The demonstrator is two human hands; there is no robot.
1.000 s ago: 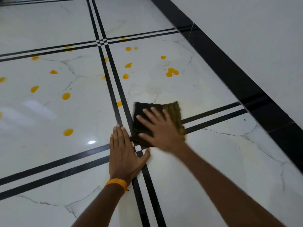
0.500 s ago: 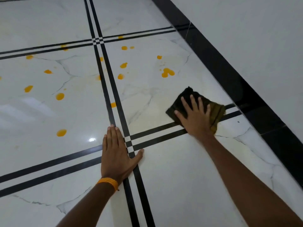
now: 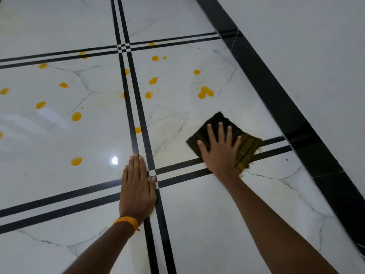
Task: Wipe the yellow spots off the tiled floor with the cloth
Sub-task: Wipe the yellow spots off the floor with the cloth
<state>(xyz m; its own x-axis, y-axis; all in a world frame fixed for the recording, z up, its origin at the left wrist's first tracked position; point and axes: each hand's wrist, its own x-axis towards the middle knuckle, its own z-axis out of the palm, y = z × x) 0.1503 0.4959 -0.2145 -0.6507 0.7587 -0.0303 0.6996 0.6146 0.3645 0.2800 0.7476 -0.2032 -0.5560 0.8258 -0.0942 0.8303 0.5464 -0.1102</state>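
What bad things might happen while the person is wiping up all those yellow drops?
1. The dark folded cloth already shows yellowish staining along one edge, so it may smear yellow instead of lifting it.
2. The left hand is pressed flat on the glossy white tiled floor; if that floor is wet it might slip.
3. The right hand is nearest the big yellow blotch, so the yellow spots across the black lines may get missed.

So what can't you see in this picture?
Head view, the only one:
- The floor under the cloth: the cloth and the right hand cover it, so any spots there stay unknown.
- The floor under the flat left hand.
- More yellow spots may lie beyond the left edge; one spot is cut off there.
- The person's body: out of frame, only forearms show.
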